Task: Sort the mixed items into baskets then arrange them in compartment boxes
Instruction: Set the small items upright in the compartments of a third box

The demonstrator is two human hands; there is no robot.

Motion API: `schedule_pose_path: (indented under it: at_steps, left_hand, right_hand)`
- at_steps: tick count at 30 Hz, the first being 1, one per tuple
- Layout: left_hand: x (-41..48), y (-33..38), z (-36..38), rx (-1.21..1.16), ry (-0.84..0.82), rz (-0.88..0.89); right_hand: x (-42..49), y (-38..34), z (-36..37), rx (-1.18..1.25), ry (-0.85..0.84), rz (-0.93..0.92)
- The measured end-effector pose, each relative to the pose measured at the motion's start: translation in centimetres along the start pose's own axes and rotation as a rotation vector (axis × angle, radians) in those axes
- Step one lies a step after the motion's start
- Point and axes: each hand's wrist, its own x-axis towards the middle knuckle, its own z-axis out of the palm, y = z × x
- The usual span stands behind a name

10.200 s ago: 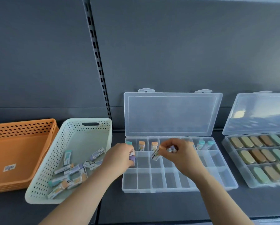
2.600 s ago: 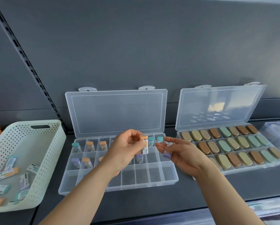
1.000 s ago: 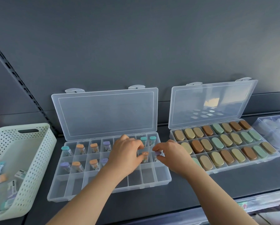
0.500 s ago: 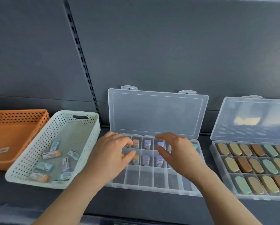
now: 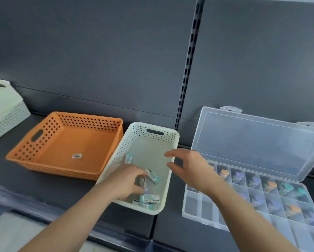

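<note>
Status: arranging stage, partly complete. The box [image 5: 192, 216] stands on the shelf with its lid [image 5: 252, 142] raised. Its far compartments hold items; the near row shows none. Several packs [image 5: 152, 176] lie in the white basket [image 5: 176, 140] and await transfer. The orange basket [image 5: 61, 142] shows only a sticker.

Left hand [image 5: 127, 180]: down among the packs, fingers curled; a grip cannot be confirmed.

Right hand [image 5: 189, 168]: spread, holding nothing, over the white basket's right rim.

Orientation: the marked pack lies flat, long axis diagonal, teal end toward the near right. Another, by the near wall, lies crosswise.
</note>
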Motion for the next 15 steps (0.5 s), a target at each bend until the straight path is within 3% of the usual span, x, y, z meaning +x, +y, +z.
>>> schedule_pose_path:
  at_steps: [6,10,15]
  left_hand:
    - [0.9,-1.8,0.5,-0.039,-0.031,0.062]
    - [0.1,-3.1,-0.7,-0.025,0.015,0.12]
    - [-1.5,-4.8,-3.5,-0.224,0.161,0.071]
  right_hand:
    - [3.1,-1.3,2.5,-0.109,-0.13,0.03]
    - [5.1,-1.8,4.5,-0.293,-0.29,0.072]
    - [7.5,-2.1,7.2,-0.543,-0.366,0.106]
